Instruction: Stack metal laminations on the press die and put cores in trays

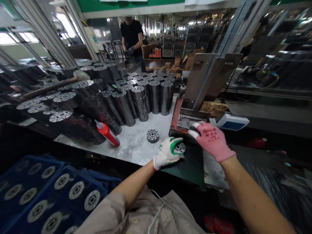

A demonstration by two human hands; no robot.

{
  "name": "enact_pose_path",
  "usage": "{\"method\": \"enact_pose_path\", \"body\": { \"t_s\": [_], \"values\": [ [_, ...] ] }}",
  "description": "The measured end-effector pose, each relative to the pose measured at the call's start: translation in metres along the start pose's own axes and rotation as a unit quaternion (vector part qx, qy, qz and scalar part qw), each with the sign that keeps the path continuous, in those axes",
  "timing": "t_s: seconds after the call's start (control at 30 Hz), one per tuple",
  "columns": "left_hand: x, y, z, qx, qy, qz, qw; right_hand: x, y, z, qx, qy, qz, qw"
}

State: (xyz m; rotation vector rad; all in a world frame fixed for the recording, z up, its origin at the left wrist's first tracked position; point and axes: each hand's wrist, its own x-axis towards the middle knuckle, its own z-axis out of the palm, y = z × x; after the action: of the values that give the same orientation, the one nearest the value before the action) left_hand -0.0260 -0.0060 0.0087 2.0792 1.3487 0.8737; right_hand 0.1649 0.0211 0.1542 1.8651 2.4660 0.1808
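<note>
The table (136, 146) is a pale, scuffed sheet, and most of its far and left side is taken up by stacked rotor cores (146, 97). These dark cylinders of slotted laminations stand upright, shoulder to shoulder, in rows that run back towards the windows. Below the table's near left edge sit blue crates (36, 191) holding more slotted discs laid flat. To the right stands a grey metal fixture (207, 81) with a slanted chute rising from a red base, which walls off that side of the working spot. At the back of the room a co-worker (131, 35) in a black shirt and dark gloves stands at another bench, well apart from all this.

A red bottle (107, 133) with a white cap lies tilted against the foot of the nearest cores. A white and blue device (232, 122) rests just right of the fixture.

The right hand (212, 141), in a pink glove, is spread flat, its fingertips touching the metal plate at the fixture's foot and gripping nothing that I can see. The left hand (168, 152), in a white and green glove, is curled around a slotted metal disc (179, 148), holding it over the dark green mat at the table's near edge. The two hands are close but not touching. A loose disc (152, 135) lies flat on the table just left of them.
</note>
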Motion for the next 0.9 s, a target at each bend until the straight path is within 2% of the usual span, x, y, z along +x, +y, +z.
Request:
{"method": "enact_pose_path", "body": {
  "t_s": [0.07,0.13,0.23,0.4,0.5,0.6,0.7,0.77,0.9],
  "values": [
    [0.001,-0.004,-0.003,-0.022,-0.009,0.033,0.999,0.012,0.002,-0.004,-0.053,0.009,0.035,0.998],
    [0.002,-0.008,-0.007,-0.039,-0.030,0.066,0.997,0.021,0.001,-0.003,-0.080,0.000,0.033,0.996],
    [0.002,-0.008,-0.010,-0.036,-0.052,0.081,0.995,0.020,-0.003,-0.002,-0.077,-0.011,0.024,0.997],
    [0.000,-0.005,-0.003,0.007,-0.038,0.092,0.995,-0.005,-0.004,0.005,0.030,0.017,0.044,0.998],
    [0.003,-0.010,0.005,0.015,-0.030,0.092,0.995,-0.021,-0.002,0.029,0.135,0.034,-0.014,0.990],
    [0.004,-0.013,0.011,0.029,-0.030,0.083,0.996,-0.034,-0.008,0.057,0.179,-0.016,-0.066,0.982],
    [0.004,-0.011,0.010,0.031,-0.030,0.090,0.995,-0.038,-0.024,0.068,0.127,-0.098,-0.082,0.984],
    [0.004,-0.008,0.007,0.024,-0.030,0.094,0.995,-0.037,-0.040,0.062,0.069,-0.139,-0.090,0.984],
    [0.005,-0.004,0.002,0.021,-0.053,0.084,0.995,-0.034,-0.064,0.035,-0.015,-0.209,-0.102,0.973]
  ]
}}
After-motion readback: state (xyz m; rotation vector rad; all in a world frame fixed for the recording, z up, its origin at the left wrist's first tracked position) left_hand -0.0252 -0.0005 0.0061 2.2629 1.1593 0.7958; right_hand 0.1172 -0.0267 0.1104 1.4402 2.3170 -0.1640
